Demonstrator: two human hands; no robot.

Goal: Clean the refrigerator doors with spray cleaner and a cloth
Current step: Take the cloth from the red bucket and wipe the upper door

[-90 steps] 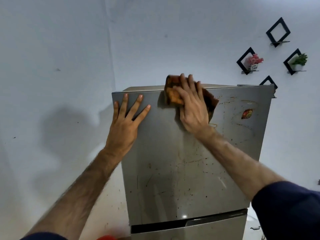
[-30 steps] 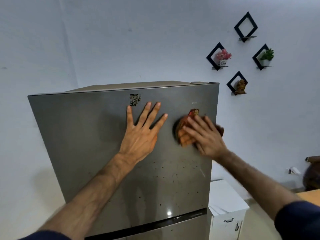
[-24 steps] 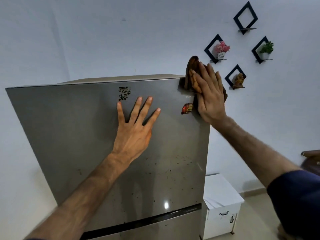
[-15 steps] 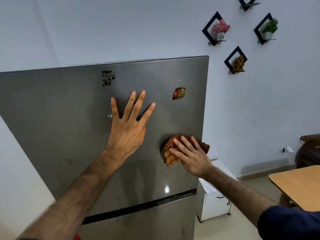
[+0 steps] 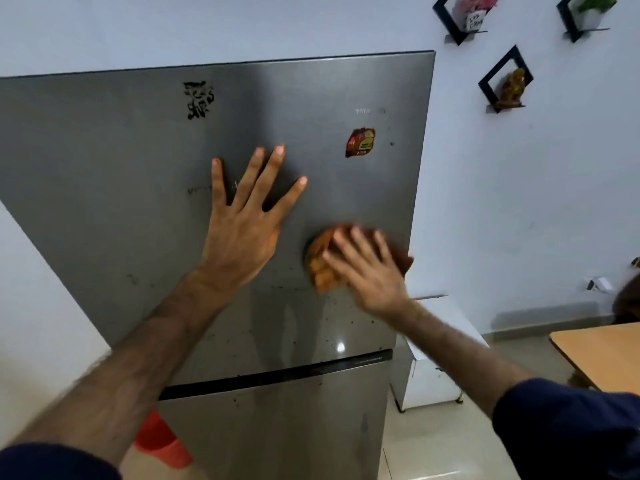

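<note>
The wiping step was in hand: the right hand pressed the orange cloth flat-fingered on the upper refrigerator door, below the sticker, the left hand spread beside it; specks lower down likely came next
</note>
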